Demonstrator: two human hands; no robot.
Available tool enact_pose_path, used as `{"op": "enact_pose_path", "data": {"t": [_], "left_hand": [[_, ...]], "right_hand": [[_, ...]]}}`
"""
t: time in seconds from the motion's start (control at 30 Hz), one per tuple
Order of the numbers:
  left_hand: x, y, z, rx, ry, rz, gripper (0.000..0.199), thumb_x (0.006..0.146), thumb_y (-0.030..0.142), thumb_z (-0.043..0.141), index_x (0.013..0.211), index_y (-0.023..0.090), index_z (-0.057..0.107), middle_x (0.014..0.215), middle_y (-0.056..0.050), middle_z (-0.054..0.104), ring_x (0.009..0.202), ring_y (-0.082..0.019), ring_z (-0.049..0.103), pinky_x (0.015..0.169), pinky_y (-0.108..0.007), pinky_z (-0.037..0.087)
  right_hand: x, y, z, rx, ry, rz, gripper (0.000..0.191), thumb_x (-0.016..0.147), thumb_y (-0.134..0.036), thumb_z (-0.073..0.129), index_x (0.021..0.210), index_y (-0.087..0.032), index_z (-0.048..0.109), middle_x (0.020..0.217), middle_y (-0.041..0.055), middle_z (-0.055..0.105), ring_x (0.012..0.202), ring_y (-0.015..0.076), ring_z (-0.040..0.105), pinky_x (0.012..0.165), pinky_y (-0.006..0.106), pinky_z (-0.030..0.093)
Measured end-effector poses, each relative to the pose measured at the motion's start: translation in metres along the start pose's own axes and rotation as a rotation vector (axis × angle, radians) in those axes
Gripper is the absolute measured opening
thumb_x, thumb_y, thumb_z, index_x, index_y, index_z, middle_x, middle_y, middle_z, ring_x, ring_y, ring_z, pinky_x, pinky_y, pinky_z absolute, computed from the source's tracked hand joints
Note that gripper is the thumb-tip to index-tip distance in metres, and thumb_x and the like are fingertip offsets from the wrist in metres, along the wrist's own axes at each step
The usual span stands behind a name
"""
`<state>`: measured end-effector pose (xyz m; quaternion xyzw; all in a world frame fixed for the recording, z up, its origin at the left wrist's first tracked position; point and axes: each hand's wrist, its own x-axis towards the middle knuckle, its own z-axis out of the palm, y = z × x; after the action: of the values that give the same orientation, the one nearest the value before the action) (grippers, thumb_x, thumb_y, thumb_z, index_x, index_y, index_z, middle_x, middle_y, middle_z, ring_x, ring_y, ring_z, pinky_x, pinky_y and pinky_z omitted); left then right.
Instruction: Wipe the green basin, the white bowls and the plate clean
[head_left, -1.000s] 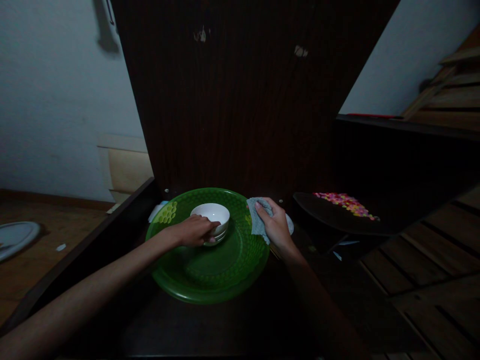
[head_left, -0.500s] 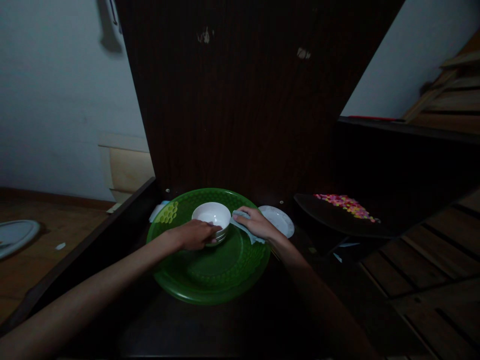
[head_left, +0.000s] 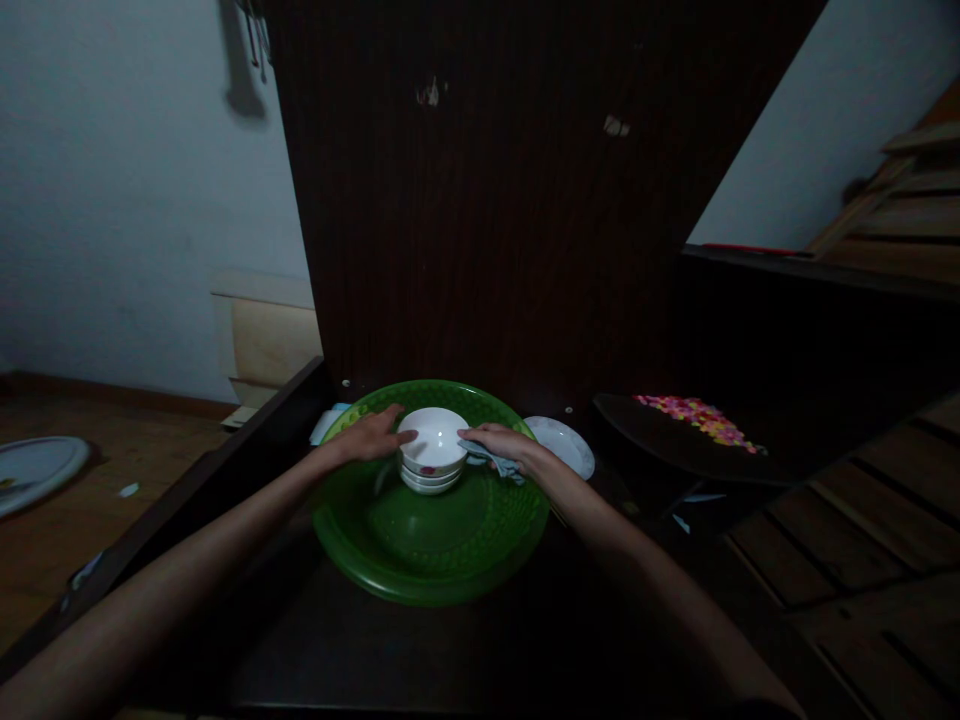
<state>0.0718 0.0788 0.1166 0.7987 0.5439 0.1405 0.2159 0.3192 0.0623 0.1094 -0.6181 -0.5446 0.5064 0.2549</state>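
A stack of white bowls (head_left: 433, 455) stands inside a green plastic basin (head_left: 420, 560), and a small red mark shows on the top bowl's front. My left hand (head_left: 369, 436) is at the stack's left side, its thumb over the top bowl's rim and its index finger stretched along the far side. On the opposite side, my right hand (head_left: 504, 442) is closed around a grey-blue cloth (head_left: 499, 463), with thumb and fingertips against the rim. Some of the fingers of both hands are hidden.
A white plate (head_left: 561, 446) lies just right of the basin. Farther right, a dark shelf (head_left: 675, 440) bears a patch of small pink and yellow pieces (head_left: 701, 418). A dark upright panel (head_left: 487, 250) rises behind the basin, and a low side board (head_left: 210, 490) runs along the left.
My left hand has moved from the stack's front to its left side, uncovering the bowls' front. My right hand has brought the cloth to the top bowl's right rim. The view has shifted slightly.
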Motion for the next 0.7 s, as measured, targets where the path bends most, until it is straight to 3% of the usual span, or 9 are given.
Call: {"op": "enact_pose_path", "data": {"t": [0.13, 0.27, 0.47, 0.7], "left_hand": [[0.001, -0.005, 0.006, -0.183, -0.137, -0.056, 0.052, 0.076, 0.044, 0.056, 0.123, 0.022, 0.062, 0.122, -0.009, 0.073, 0.106, -0.026, 0.070, 0.079, -0.031, 0.057], [-0.001, -0.001, 0.006, -0.341, -0.211, -0.130, 0.041, 0.071, 0.034, 0.056, 0.111, 0.028, 0.067, 0.116, -0.003, 0.075, 0.096, -0.024, 0.073, 0.067, -0.027, 0.057], [-0.001, -0.004, 0.004, -0.475, -0.238, -0.181, 0.036, 0.063, 0.028, 0.057, 0.097, 0.027, 0.070, 0.101, -0.002, 0.077, 0.094, -0.027, 0.072, 0.069, -0.031, 0.057], [-0.006, -0.014, -0.002, -0.467, -0.298, -0.169, 0.043, 0.064, 0.024, 0.053, 0.104, 0.024, 0.068, 0.106, -0.006, 0.076, 0.098, -0.026, 0.072, 0.074, -0.031, 0.057]], "right_hand": [[0.002, 0.001, 0.005, 0.011, -0.088, 0.071, 0.032, 0.095, -0.032, 0.058, 0.067, -0.015, 0.059, 0.053, -0.0022, 0.053, 0.036, 0.0062, 0.040, 0.033, 0.018, 0.031], [0.005, 0.002, 0.010, 0.016, -0.105, 0.092, 0.032, 0.097, -0.028, 0.052, 0.069, -0.015, 0.059, 0.053, -0.0016, 0.056, 0.034, 0.0058, 0.042, 0.030, 0.016, 0.031], [0.006, -0.003, 0.012, -0.004, -0.120, 0.075, 0.032, 0.096, -0.022, 0.053, 0.065, -0.015, 0.057, 0.049, -0.0026, 0.055, 0.032, 0.0059, 0.042, 0.028, 0.015, 0.030], [0.004, -0.007, 0.021, -0.038, -0.151, 0.042, 0.030, 0.093, -0.021, 0.054, 0.064, -0.016, 0.057, 0.047, -0.0054, 0.054, 0.031, 0.0058, 0.043, 0.028, 0.016, 0.030]]}}
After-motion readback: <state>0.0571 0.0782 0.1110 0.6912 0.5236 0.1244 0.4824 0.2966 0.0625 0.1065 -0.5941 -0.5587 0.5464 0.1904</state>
